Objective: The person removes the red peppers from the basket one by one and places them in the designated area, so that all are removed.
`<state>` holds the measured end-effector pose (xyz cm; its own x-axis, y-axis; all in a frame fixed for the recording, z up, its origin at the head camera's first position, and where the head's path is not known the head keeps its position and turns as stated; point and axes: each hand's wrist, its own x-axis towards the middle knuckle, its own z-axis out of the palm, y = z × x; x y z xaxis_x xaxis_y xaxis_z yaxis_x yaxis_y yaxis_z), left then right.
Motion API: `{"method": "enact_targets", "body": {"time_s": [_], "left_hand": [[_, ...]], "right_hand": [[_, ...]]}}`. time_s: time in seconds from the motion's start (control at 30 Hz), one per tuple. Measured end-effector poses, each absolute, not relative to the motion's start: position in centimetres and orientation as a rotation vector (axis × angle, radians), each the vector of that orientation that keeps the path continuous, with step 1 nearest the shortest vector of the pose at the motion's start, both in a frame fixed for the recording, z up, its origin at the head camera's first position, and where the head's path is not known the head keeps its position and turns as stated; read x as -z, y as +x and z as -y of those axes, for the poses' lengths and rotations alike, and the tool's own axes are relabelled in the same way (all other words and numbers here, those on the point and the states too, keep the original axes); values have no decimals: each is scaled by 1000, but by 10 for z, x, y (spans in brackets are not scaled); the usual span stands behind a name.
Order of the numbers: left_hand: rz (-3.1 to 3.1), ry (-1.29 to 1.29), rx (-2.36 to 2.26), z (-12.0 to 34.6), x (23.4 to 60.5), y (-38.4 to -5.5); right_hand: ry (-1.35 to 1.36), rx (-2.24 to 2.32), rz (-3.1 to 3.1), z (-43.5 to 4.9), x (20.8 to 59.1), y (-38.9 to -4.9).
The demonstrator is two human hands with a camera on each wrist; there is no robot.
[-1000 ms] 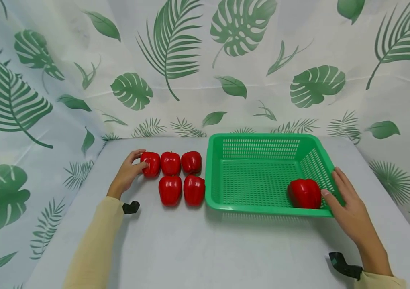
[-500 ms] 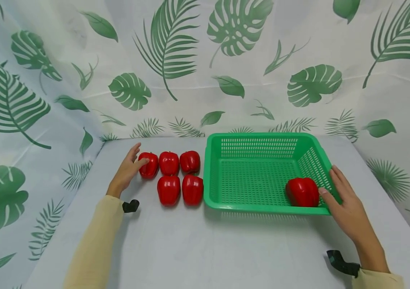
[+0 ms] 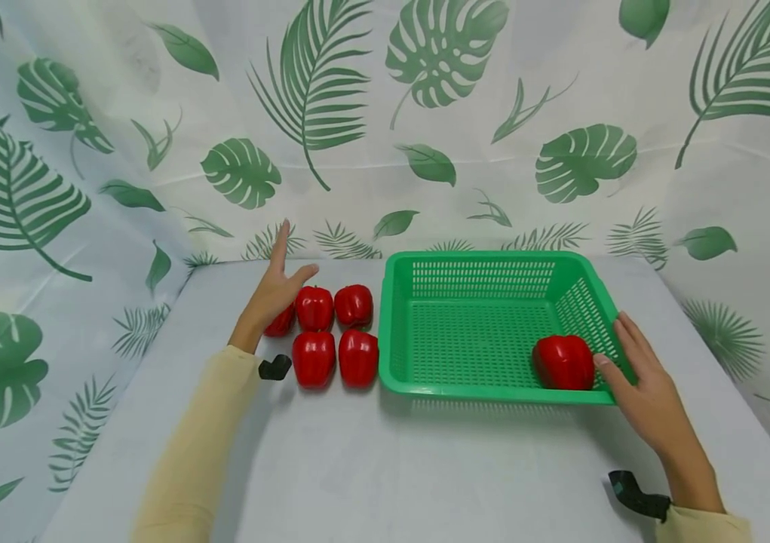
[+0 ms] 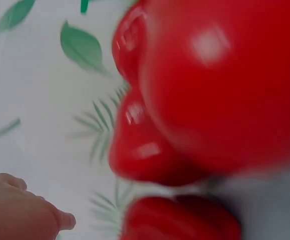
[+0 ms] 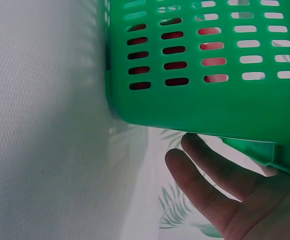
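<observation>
My left hand [image 3: 272, 296] hovers over the far-left red bell pepper [image 3: 280, 323], fingers stretched out and thumb spread, holding nothing. That pepper is partly hidden behind the hand. Beside it stand two more bell peppers in the back row, among them the middle one [image 3: 314, 308], and two in the front row, including the left front pepper [image 3: 314, 360]. Thumb over the rim and fingers outside, my right hand [image 3: 652, 403] holds the right end of a green plastic basket [image 3: 493, 394]. One red bell pepper [image 3: 564, 363] lies inside the basket, near that thumb.
A white cloth covers the table [image 3: 425, 475]. Behind and at the sides hangs a white curtain [image 3: 351, 181] with green leaf prints. The basket's left wall stands close to the right-hand peppers. A black wrist mount [image 3: 274, 367] sticks out beside the left forearm.
My left hand has let go of the far-left pepper, then lifted and shifted right with fingers extended. That pepper stays in place. The right hand keeps its place at the basket.
</observation>
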<state>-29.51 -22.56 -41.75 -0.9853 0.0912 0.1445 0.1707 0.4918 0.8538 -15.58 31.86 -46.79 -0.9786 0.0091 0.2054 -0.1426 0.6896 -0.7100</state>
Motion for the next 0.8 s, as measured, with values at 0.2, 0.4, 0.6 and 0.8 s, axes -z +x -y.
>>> {"method": "enact_targets", "body": {"time_s": [0.2, 0.4, 0.6, 0.8], "left_hand": [[2596, -394, 1598, 191, 404, -300], [2480, -507, 1744, 160, 393, -304], [2375, -519, 1982, 126, 383, -304], [2324, -597, 2064, 93, 381, -304]], "right_hand": [[107, -1166, 2705, -319, 468, -155], [112, -1166, 2703, -320, 468, -156], [99, -1146, 2711, -319, 467, -156], [100, -1158, 2702, -319, 466, -155]]}}
